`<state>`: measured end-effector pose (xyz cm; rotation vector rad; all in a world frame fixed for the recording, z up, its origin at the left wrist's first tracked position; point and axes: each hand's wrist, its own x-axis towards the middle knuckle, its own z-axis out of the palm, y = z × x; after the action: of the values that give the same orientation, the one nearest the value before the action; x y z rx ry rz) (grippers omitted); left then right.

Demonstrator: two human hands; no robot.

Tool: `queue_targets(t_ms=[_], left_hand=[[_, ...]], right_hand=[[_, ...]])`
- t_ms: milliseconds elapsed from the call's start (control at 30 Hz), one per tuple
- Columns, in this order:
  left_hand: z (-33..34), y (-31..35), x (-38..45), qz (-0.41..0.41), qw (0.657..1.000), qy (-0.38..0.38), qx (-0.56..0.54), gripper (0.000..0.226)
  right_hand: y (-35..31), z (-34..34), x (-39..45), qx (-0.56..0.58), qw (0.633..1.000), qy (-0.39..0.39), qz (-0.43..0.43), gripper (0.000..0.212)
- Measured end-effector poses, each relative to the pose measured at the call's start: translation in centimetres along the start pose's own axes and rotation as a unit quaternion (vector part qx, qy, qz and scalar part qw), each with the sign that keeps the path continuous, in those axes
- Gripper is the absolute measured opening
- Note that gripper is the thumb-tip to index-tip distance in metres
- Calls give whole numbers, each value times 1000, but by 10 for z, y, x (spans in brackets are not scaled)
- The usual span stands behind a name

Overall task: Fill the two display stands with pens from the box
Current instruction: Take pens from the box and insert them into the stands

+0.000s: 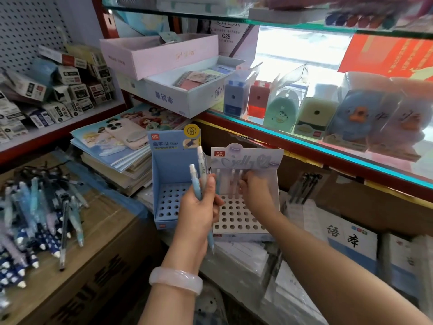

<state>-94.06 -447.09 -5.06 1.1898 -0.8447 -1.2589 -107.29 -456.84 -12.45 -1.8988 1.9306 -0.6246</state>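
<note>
Your left hand (199, 202) grips 2 spare pens (199, 177), kept ready, while your right hand (254, 186) pinches 1 pen into the white stand (241, 221), at 3 o'clock of the blue stand (168, 184).

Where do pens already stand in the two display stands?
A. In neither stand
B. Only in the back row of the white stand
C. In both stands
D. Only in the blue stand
B: a few pens stand upright in the back row of the white stand, where the right hand reaches, while the holes of the blue stand that show are empty.
</note>
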Motion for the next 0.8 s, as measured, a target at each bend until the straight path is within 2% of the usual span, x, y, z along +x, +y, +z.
queue_targets(t_ms=[167,267,333,400,467,600,700,733,800], left_hand=[[3,0,-3,-11,1000,-1,14,21],[5,-1,-4,-14,999,-22,27,18],[7,-3,-5,-22,998,-47,39,13],[9,-6,-6,-32,996,-56,54,7],[10,-8,-8,-38,996,-56,65,7],[12,-5,-11,-48,995,-70,48,11],[12,-7,-15,-45,993,-81,75,10],[12,-8,-15,-36,992,-72,94,9],[11,-11,-14,-15,992,-30,126,10]], right_hand=[[5,4,-17,38,996,-15,77,7],[-5,-11,-28,166,983,4,81,11],[-25,-35,-35,316,945,-54,58,16],[-45,-61,-40,397,908,-131,27,21],[-56,-76,-42,389,904,-177,2,22],[-57,-84,-44,394,896,-204,-12,13],[-53,-97,-43,435,885,-164,-9,10],[-50,-102,-41,436,891,-127,-8,9],[-41,-108,-34,373,927,-29,-14,3]])
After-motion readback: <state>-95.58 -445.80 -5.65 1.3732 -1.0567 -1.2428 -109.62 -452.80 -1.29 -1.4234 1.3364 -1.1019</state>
